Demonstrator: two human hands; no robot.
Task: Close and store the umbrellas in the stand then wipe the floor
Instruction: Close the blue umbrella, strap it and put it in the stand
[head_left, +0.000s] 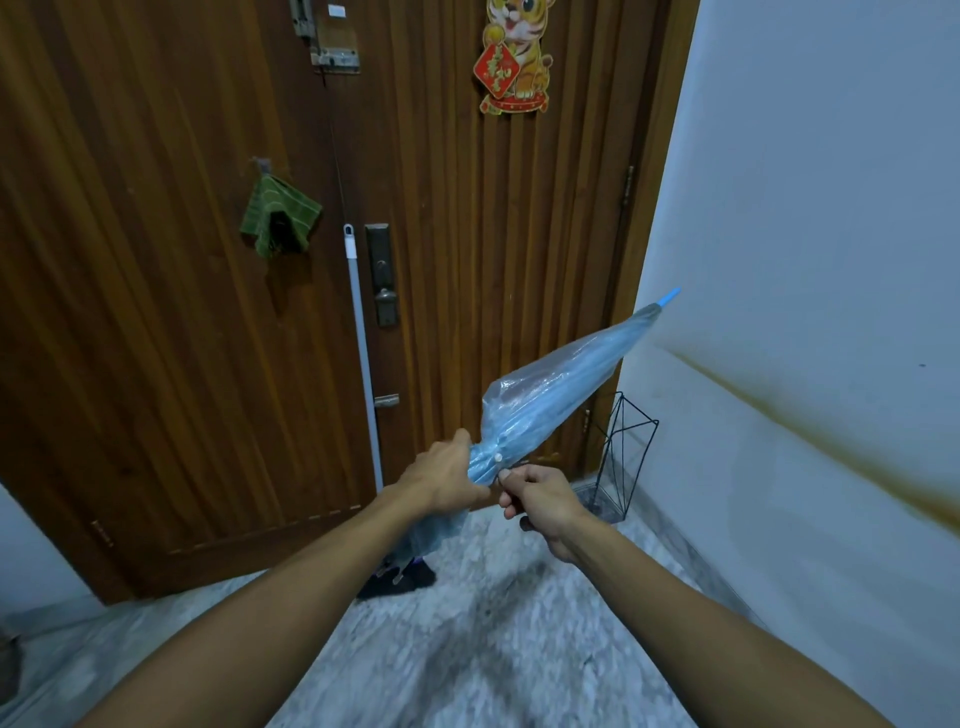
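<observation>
A folded translucent blue umbrella (558, 387) points up and to the right, its blue tip near the door frame. My left hand (444, 475) grips its gathered canopy low down. My right hand (540, 501) pinches the closing strap beside the white snap button, touching the canopy. A black wire umbrella stand (623, 452) sits in the corner between door and right wall, with nothing visible inside it. The umbrella's handle end is hidden behind my left forearm.
A mop with a grey pole (363, 364) leans on the wooden door (156, 312), its dark head (400, 577) on the marble floor (467, 649). A green cloth (278, 215) hangs on a door hook. The white wall (805, 260) runs along the right.
</observation>
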